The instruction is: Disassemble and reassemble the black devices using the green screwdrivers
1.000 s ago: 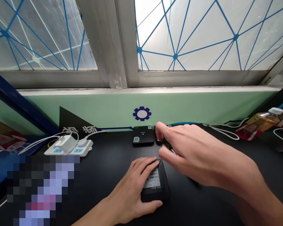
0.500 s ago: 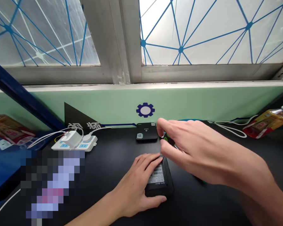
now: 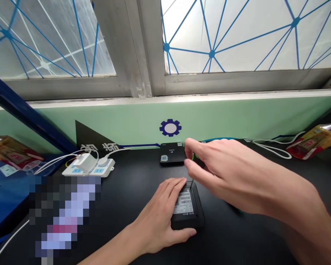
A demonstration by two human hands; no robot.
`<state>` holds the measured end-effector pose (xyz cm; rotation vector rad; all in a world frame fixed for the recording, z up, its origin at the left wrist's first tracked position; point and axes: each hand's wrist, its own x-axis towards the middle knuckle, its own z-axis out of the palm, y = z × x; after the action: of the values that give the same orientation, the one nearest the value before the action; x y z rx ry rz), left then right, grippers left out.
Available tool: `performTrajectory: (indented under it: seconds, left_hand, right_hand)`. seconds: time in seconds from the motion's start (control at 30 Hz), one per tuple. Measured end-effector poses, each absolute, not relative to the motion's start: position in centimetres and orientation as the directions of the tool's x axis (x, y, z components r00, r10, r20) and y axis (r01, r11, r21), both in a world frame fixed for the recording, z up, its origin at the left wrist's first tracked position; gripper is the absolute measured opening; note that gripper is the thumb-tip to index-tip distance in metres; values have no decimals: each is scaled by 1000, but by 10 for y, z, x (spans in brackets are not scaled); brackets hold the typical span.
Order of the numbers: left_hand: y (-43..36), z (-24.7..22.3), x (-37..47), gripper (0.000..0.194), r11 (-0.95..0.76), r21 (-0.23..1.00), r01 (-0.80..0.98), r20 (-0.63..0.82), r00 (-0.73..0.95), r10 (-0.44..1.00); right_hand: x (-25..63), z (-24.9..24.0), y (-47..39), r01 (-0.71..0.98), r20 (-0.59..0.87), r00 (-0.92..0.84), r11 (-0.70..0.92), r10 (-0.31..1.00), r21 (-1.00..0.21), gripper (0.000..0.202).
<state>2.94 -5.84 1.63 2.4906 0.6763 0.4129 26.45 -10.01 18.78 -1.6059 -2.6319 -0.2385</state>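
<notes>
A black box-shaped device (image 3: 198, 211) with a white printed label lies on the dark table. My left hand (image 3: 165, 215) holds it, fingers over its left and far part and thumb along the near side. Above its far right corner is my right hand (image 3: 223, 169), thumb and index finger closed around a screwdriver (image 3: 192, 183). A thin shaft shows below the fingers, its lower end at the device's far edge; most of the green-marked handle is hidden by the hand.
A second flat black box (image 3: 172, 154) sits by the green wall panel. To the left stands a white power strip (image 3: 110, 167) with plugs and cables. At the right are a white cable (image 3: 277, 152) and a bottle (image 3: 314, 141). A blurred patch covers the lower left.
My right hand has shifted slightly, and its thumb is higher and closer to the index finger. The shaft now shows more clearly. My left hand still holds the device.
</notes>
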Motion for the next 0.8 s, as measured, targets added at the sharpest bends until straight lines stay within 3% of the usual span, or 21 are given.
performTrajectory:
  seconds: [0.13,0.27,0.4,0.57,0.7,0.8]
  left_hand:
    - [-58,19,30,112,-739,562,371,152,832,533]
    - [-57,19,31,112,-743,557,370,151,835,529]
    - [-58,19,31,110,-748,553,367,151,839,522]
    - [-58,14,27,95,-762,518,389,224,798,560]
    - [-55,15,25,75,-711,536,455,232,730,642]
    - [-49,20,22,85,-731,499,466,255,727,638]
  right_hand:
    - [263,186,-98,925,120,-372,378,921,-30,23]
    - [265,184,-99,886,170,-463,462,870,45,18]
    - [265,184,-100,923,139,-376,383,916,-30,17]
    - [267,183,-101,810,135,-569,524,811,265,27]
    - [269,185,-100,827,90,-518,472,850,304,32]
    - [266,186,-99,823,98,-528,480,844,305,33]
